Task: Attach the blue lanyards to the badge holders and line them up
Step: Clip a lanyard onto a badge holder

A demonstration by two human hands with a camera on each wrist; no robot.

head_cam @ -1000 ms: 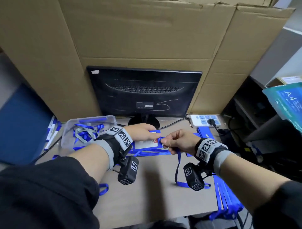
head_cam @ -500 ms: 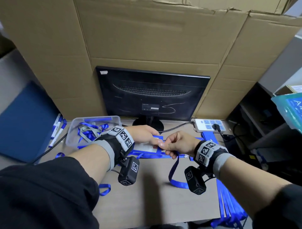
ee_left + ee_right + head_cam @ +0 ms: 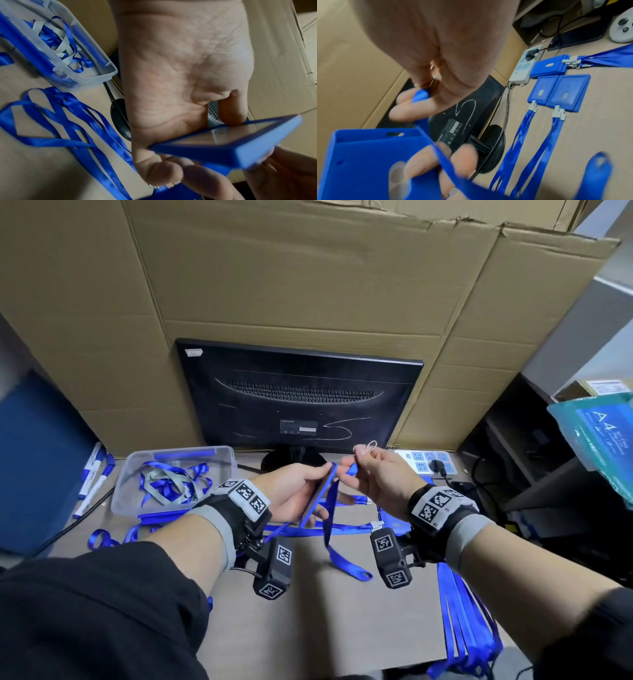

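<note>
In the centre of the head view, both hands are raised above the desk [image 3: 342,628]. The left hand [image 3: 294,491] grips a blue badge holder [image 3: 317,496] edge-on, thumb on one face and fingers curled behind the other; the left wrist view shows its clear window tilted up [image 3: 223,136]. The right hand [image 3: 380,477] pinches the end of a blue lanyard [image 3: 330,508] between thumb and forefinger, with a small metal ring [image 3: 371,444] sticking up above the fingertips. The ribbon drops from that pinch, crosses in front of the holder and trails down to a loop lying on the desk at lower centre.

Behind the hands, filling the middle of the frame, stands the back of a black monitor [image 3: 298,395], and behind that a wall of cardboard [image 3: 308,275]. At left centre a clear plastic tub [image 3: 226,455] holds tangled blue and grey ribbons, with more loose ribbons spilling beside it. A white power strip [image 3: 428,460] lies at right centre, just behind the right hand. In the right wrist view, finished badge holders [image 3: 563,89] lie side by side at the upper right, their lanyards running toward the bottom of the frame. A bundle of blue lanyards [image 3: 466,628] hangs over the desk edge at lower right.
</note>
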